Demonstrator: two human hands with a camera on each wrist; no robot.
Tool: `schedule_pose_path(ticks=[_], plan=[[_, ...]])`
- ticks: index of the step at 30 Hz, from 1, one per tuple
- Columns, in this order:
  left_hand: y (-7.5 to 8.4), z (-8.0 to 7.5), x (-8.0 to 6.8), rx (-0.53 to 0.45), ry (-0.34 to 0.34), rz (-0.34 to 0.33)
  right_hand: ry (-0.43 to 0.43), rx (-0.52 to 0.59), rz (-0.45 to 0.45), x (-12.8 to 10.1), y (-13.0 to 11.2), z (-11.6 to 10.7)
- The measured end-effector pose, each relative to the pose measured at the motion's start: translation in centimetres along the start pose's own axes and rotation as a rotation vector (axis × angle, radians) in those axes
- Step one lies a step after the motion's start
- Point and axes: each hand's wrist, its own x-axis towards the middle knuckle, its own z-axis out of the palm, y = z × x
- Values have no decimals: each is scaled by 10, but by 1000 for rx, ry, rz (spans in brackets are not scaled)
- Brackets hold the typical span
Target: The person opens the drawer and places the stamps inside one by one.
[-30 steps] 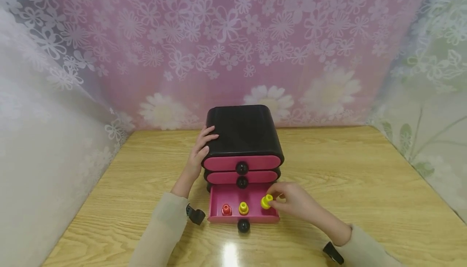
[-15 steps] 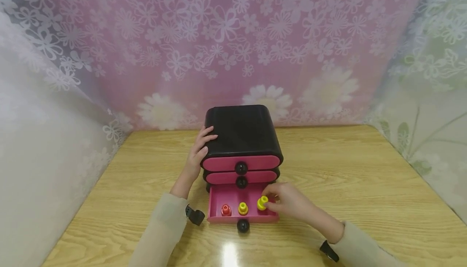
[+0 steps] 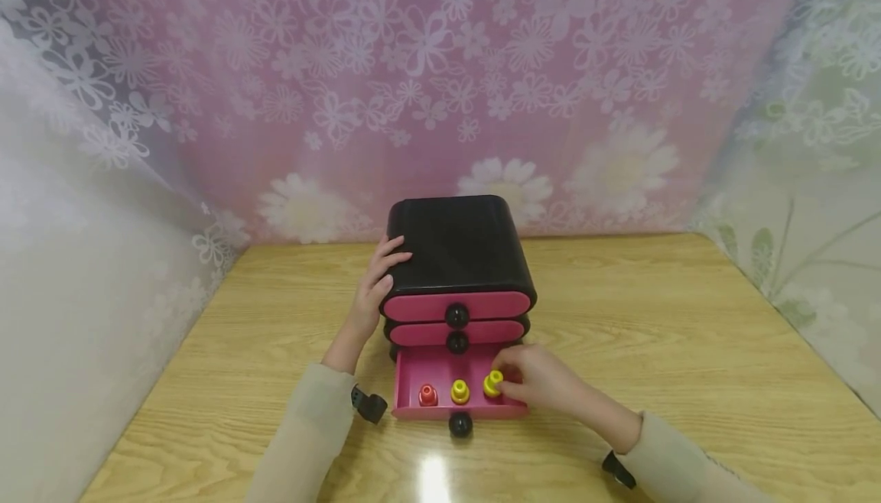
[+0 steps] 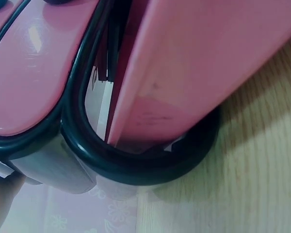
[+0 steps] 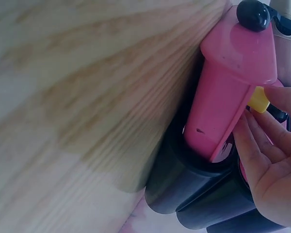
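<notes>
The left hand [image 3: 375, 289] rested flat against the left side of the black drawer chest [image 3: 457, 254], at about nine o'clock from it, fingers straight over its top edge and holding nothing; it had not shifted over the last second. Below the two closed pink fronts the bottom drawer [image 3: 413, 413] stood pulled out toward six o'clock, with a red piece [image 3: 427, 394] at its left, a yellow piece [image 3: 460, 391] in the middle and a yellow-green piece [image 3: 492, 384] at three o'clock from that. The right hand [image 3: 540, 381] pinched this last piece between its fingertips; a second before it had held it higher and tilted near the drawer's right wall, and now the piece sat lower and further left, apparently down on the drawer floor in line with the others, though not yet let go.
</notes>
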Motion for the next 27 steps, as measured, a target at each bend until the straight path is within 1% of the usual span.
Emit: schedule_pose_path(ticks=[8,14,20,23,27], plan=[[2,-1,0,8,-7,-24,-10,-21,8,0,1,0],[2,0,1,13,-5,-15,-26,-50,28,0,2,1],[2,0,2,16,-5,-5,-11,-110,9,0,3,4],[4,0,2,23,-6,-17,-9,-145,6,0,3,5],[10,1,2,33,-4,-29,-8,-179,3,1,2,7]])
